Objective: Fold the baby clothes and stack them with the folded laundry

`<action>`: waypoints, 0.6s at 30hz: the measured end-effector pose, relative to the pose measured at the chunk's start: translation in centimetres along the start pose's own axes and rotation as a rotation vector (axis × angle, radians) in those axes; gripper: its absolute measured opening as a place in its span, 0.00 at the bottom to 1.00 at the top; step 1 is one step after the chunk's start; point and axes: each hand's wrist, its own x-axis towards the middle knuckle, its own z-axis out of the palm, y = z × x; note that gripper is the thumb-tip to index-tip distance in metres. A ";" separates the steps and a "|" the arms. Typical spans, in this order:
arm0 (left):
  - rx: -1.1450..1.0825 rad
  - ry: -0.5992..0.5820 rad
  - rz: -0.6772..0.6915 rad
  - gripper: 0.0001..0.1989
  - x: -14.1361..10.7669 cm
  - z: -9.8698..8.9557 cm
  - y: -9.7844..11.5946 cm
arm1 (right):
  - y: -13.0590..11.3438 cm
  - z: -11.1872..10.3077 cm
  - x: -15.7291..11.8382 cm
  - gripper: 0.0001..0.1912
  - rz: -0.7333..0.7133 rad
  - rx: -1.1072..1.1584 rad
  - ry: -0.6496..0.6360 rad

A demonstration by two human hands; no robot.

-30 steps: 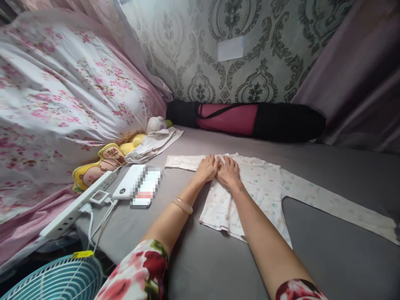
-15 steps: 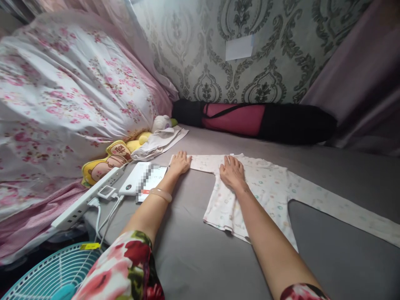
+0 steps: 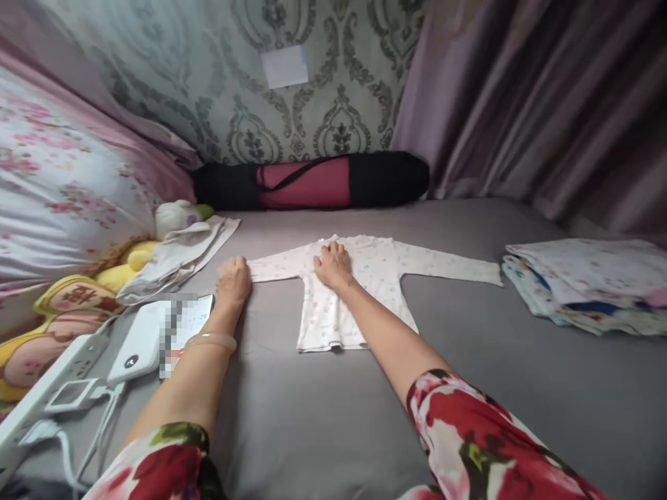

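Note:
A small white long-sleeved shirt with a faint print lies spread on the grey sheet, both sleeves stretched out sideways. At the cuff of the sleeve on the left, my left hand is closed, its fingers curled over the cuff. My right hand rests on the shirt's upper left chest, near the shoulder, with its fingers apart and bent a little on the fabric.
On the left are a power bank, a phone, a power strip, plush toys and a light cloth. Folded clothes lie right. A black and pink bag lies along the wall.
The view has swung right, bringing the folded clothes into sight. My left hand has gone from flat to curled at the cuff. My right hand stays on the shirt's chest.

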 end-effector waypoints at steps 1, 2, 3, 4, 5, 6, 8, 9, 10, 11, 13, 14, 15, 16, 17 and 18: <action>0.006 -0.039 0.018 0.18 0.0 -0.1 0.0 | 0.2 -0.2 -0.2 0.25 -0.026 0.000 -0.029; 0.012 -0.068 0.024 0.18 0.0 -0.3 0.1 | 0.4 -0.5 -0.4 0.26 -0.052 0.000 -0.069; 0.019 -0.087 0.021 0.18 0.0 -0.4 0.2 | 0.6 -0.7 -0.6 0.28 -0.071 0.003 -0.125; 0.028 -0.100 0.017 0.18 0.0 -0.5 0.3 | 0.9 -1.0 -0.9 0.30 -0.084 0.011 -0.193; 0.037 -0.113 0.019 0.18 -0.1 -0.7 0.4 | 1.1 -1.3 -1.1 0.31 -0.093 0.022 -0.262; 0.044 -0.124 0.029 0.18 -0.3 -0.9 0.6 | 1.4 -1.6 -1.4 0.32 -0.098 0.036 -0.322; 0.052 -0.141 0.055 0.18 -0.8 -1.4 0.9 | 1.9 -2.2 -2.3 0.33 -0.107 0.061 -0.399; 0.052 -0.146 0.065 0.18 -1.2 -1.6 1.1 | 2.1 -2.6 -3.0 0.33 -0.115 0.069 -0.412; 0.045 -0.150 0.071 0.18 -1.6 -1.8 1.2 | 2.4 -2.9 -3.7 0.33 -0.128 0.075 -0.416; 0.034 -0.153 0.068 0.18 -2.0 -2.0 1.3 | 2.7 -3.4 -4.6 0.34 -0.146 0.080 -0.421; -0.002 -0.155 0.041 0.18 -2.9 -2.3 1.4 | 3.5 -4.4 -6.9 0.34 -0.198 0.090 -0.438; -0.025 -0.157 0.023 0.18 -3.3 -2.4 1.3 | 4.0 -5.1 -8.2 0.34 -0.232 0.098 -0.453; -0.052 -0.163 0.002 0.19 -3.7 -2.6 1.2 | 4.7 -5.8 -9.4 0.34 -0.266 0.106 -0.472; -0.083 -0.167 -0.015 0.19 -4.0 -2.7 1.1 | 5.5 -6.5 -10.6 0.35 -0.305 0.119 -0.495; -0.117 -0.168 -0.024 0.20 -4.3 -2.8 1.1 | 6.4 -7.3 -11.7 0.35 -0.336 0.138 -0.519; -0.153 -0.160 -0.022 0.20 -4.6 -3.0 1.2 | 7.4 -8.1 -12.6 0.35 -0.347 0.160 -0.548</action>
